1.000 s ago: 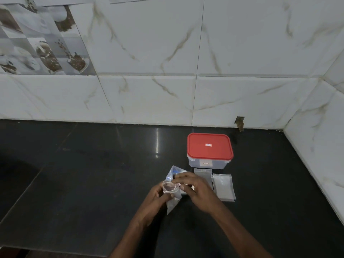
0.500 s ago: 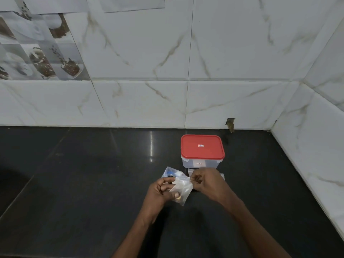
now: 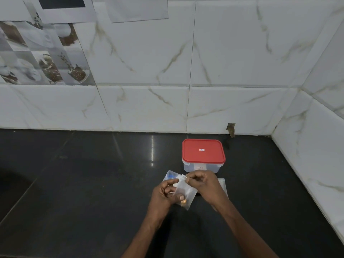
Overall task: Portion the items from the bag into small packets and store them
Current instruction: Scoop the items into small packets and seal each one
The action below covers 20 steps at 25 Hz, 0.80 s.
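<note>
both hands (image 3: 163, 192) pinched on small clear packet (image 3: 185, 191)

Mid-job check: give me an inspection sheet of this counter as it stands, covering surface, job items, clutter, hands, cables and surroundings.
Surface: dark glossy counter, bare at left and centre.
Job's things: small clear packet held above the counter with something small and orange in its lower corner; a clear bag with something blue inside, behind the left hand; flat clear packets on the counter, partly hidden by the right hand; clear container with red lid on, behind the hands.
Clutter: nothing seen.
Hands: left hand grips the packet's lower part; right hand pinches its top edge.
Cables: nothing seen.
Surroundings: marbled white wall tiles, papers stuck up top, right corner wall.
</note>
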{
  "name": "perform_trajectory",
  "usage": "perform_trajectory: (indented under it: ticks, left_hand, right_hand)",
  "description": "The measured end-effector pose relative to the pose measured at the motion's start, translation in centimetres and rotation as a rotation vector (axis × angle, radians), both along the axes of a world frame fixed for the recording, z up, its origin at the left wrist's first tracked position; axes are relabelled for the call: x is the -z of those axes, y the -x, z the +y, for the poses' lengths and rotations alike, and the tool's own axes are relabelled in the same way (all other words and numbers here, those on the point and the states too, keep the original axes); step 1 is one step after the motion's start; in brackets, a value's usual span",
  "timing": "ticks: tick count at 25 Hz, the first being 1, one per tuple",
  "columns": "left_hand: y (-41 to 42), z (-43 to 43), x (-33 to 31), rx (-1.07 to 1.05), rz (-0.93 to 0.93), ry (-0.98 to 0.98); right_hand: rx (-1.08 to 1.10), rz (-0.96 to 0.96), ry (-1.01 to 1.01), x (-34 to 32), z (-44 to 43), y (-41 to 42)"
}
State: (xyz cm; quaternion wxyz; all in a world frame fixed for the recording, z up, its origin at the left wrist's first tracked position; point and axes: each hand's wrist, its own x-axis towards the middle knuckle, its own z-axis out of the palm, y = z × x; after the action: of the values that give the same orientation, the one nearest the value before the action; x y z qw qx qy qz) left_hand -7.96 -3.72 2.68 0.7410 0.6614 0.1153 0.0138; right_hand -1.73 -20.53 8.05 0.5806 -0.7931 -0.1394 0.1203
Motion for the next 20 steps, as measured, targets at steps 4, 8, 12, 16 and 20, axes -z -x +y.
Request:
perform_trajectory:
  ticks: [4, 8, 12, 16, 20]
  left_hand:
    - [0.5, -0.7, -0.8, -0.079, 0.01, 0.06]
    - [0.7, -1.0, -0.8, -0.114, 0.033, 0.099]
    - [0.8, -1.7, -1.2, -0.022, 0.072, 0.169]
    - [0.3, -2.1, -2.3, -0.112, 0.072, 0.156]
    - [0.2, -2.3, -2.2, -0.117, 0.099, 0.159]
  right_hand:
    - [0.08, 0.097, -0.101, 0.8, -0.3, 0.5]
    - [0.133, 0.269, -0.178, 0.9, -1.0, 1.2]
    - [0.203, 0.334, -0.304, 1.0, -1.5, 1.9]
    - [0.185, 0.447, -0.322, 0.9, -1.9, 2.1]
    - [0.233, 0.488, -0.398, 1.1, -1.8, 2.2]
